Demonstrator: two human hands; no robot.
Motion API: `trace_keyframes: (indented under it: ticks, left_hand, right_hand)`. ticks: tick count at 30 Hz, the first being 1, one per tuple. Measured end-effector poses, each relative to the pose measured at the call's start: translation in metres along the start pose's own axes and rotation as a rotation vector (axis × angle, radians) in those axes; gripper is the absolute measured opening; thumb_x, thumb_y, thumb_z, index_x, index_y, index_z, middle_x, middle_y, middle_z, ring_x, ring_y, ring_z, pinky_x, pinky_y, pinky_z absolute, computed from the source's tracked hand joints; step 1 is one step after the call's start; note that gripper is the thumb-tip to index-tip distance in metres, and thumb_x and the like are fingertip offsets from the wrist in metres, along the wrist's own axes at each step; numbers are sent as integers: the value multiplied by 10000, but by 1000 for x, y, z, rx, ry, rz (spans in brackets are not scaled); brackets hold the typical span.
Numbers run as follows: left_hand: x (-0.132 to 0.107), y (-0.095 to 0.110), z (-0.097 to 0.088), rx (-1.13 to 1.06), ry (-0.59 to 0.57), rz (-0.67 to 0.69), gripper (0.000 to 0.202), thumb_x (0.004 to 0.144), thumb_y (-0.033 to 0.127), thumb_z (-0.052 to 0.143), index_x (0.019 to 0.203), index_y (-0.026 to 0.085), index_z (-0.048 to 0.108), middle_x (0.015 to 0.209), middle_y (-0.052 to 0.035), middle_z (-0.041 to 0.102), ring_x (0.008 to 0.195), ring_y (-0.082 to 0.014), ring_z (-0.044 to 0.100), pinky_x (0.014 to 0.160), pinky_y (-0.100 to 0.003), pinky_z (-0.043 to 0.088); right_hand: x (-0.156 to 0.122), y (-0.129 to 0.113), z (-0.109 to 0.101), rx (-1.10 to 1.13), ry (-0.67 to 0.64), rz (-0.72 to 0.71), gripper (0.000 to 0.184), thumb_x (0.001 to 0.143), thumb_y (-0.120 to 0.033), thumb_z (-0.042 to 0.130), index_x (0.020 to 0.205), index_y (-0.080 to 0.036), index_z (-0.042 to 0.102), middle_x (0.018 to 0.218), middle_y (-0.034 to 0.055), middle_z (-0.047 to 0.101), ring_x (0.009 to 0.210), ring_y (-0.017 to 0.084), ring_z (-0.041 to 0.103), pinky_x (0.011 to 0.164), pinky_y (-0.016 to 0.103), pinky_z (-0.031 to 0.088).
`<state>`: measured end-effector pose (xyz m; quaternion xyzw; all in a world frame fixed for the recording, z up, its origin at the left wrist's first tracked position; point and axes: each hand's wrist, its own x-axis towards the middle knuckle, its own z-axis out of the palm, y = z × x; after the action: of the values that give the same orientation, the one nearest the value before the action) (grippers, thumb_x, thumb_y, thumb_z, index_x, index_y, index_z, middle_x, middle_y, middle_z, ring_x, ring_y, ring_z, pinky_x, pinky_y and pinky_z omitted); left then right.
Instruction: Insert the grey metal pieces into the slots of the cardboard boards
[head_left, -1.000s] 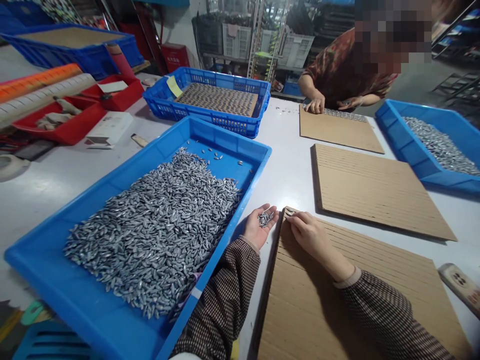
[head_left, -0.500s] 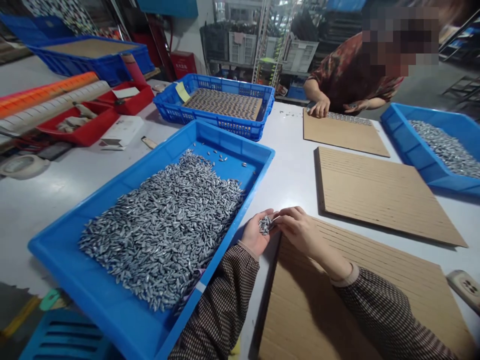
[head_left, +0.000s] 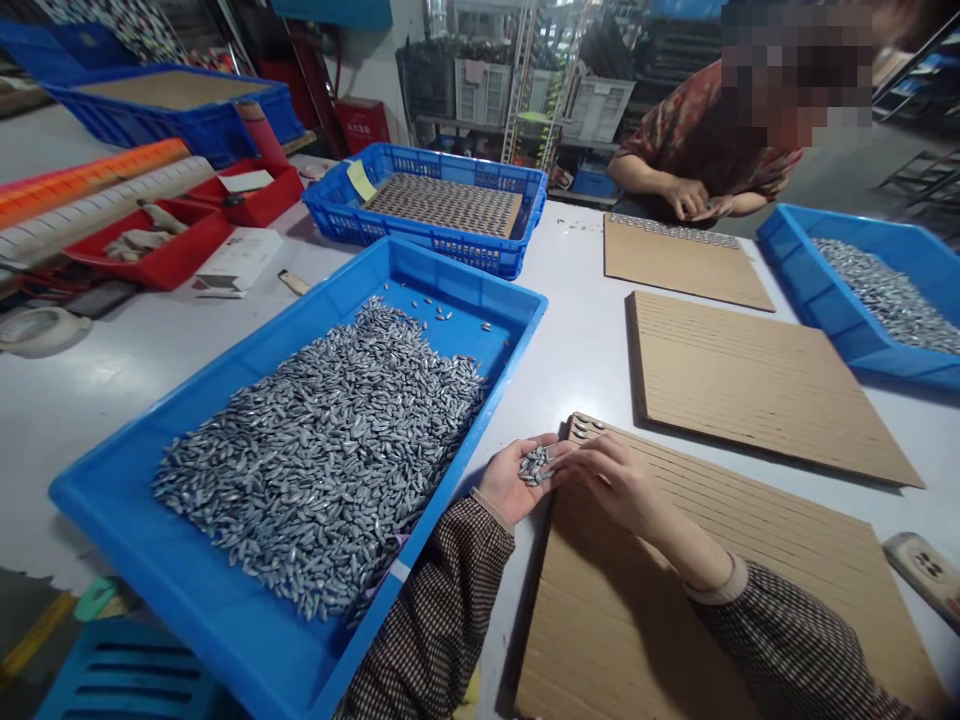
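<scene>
My left hand (head_left: 511, 488) is palm up and cupped under a small heap of silver-grey, pointed oval pieces (head_left: 534, 465). Over that palm bends my right hand (head_left: 616, 480), its fingertips pinched together at the edge of the heap; the fingers partly hide what they grip. Beneath my right forearm lies a slotted cardboard board (head_left: 720, 560). A few grey pieces (head_left: 587, 427) stand in its far left corner. To the left of my hands, a blue tray (head_left: 225, 375) contains a wide pile of the same grey pieces (head_left: 330, 450).
Beyond my board lies another slotted board (head_left: 750, 385). A person (head_left: 690, 140) across the table works at a third board (head_left: 682, 262), beside a second blue tray (head_left: 795, 270). A blue basket (head_left: 345, 225), red bins (head_left: 172, 262) and a white box (head_left: 241, 262) stand further back.
My right hand has shifted slightly right and towards me, exposing grey pieces at the board's corner. The other person's hand has left their board and come to their other hand.
</scene>
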<state>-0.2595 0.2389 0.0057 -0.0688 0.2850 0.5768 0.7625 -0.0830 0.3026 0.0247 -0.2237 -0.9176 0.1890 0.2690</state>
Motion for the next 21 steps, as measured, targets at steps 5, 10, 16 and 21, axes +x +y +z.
trace_keyframes:
  ticks: [5, 10, 16, 21]
  left_hand:
    - [0, 3, -1, 41, 147, 159, 175, 836, 101, 489, 988, 85, 575, 1012, -185, 698, 948, -236, 695, 915, -385, 520]
    - [2, -3, -3, 93, 143, 174, 85, 835, 104, 533, 917, 116, 553, 995, -177, 701, 899, -226, 704, 894, -394, 531]
    - [1, -2, -4, 174, 103, 196, 163, 826, 136, 601, 974, 88, 651, 886, -115, 683, 755, -145, 671, 776, -302, 543]
    - [3, -3, -7, 262, 111, 223, 236, 772, 160, 682, 1000, 105, 701, 722, -23, 599, 581, -45, 525, 549, -162, 422]
  right_hand:
    - [-8, 19, 5, -22, 161, 181, 144, 928, -249, 517, 917, -225, 659, 854, 55, 661, 796, 192, 622, 701, 353, 524]
    - [-6, 27, 21, -121, 146, 204, 184, 944, -281, 488, 907, -224, 659, 830, 60, 657, 777, 196, 612, 703, 366, 525]
    - [-4, 26, 23, -196, 92, 178, 232, 956, -266, 459, 872, -204, 667, 836, 71, 646, 803, 204, 593, 713, 358, 505]
    - [-3, 23, 20, -245, 68, 167, 247, 957, -256, 446, 857, -197, 665, 811, 75, 626, 803, 217, 582, 706, 367, 495]
